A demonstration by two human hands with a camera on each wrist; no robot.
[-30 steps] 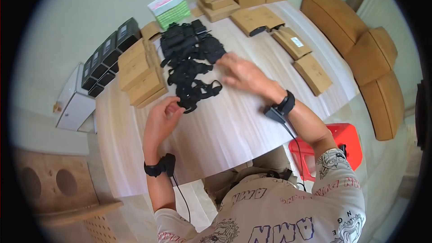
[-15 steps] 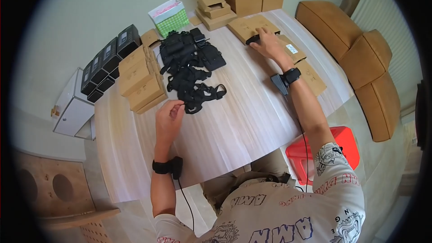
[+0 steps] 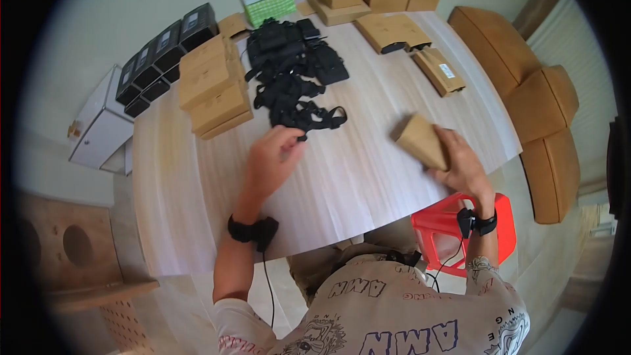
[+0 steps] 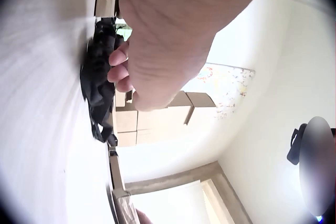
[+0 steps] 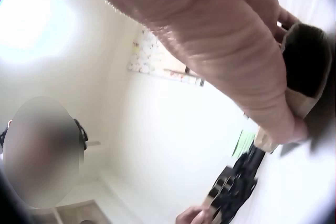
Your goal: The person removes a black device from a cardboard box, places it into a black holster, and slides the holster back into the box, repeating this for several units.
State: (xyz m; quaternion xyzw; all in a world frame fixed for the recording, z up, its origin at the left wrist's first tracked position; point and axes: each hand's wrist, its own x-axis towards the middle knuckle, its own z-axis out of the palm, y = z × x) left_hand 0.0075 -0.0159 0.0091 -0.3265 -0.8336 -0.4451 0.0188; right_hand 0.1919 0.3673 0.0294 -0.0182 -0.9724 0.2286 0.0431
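Observation:
In the head view the left hand [image 3: 269, 164] is at the near end of a tangle of black straps [image 3: 286, 102], its thumb and fingers pinching a strap end. Its curled fingers show beside the black straps [image 4: 98, 69] in the left wrist view. The right hand [image 3: 463, 164] grips a small brown cardboard box [image 3: 424, 142], held tilted near the table's right front. Seen from the right wrist, this box [image 5: 300, 103] has an open end with a dark inside, and the right hand [image 5: 231, 50] wraps its side.
Brown boxes [image 3: 213, 79] and black boxes [image 3: 164, 43] line the left side of the table [image 3: 328, 190]. More cardboard boxes [image 3: 439, 71] lie at the right and back, near a green checked bag [image 3: 269, 5]. A red stool [image 3: 503, 230] stands below the right front edge.
The right hand went from beside the straps to the right-hand boxes, then came back toward the front with the nearest small box. The left hand stayed at the straps' near end.

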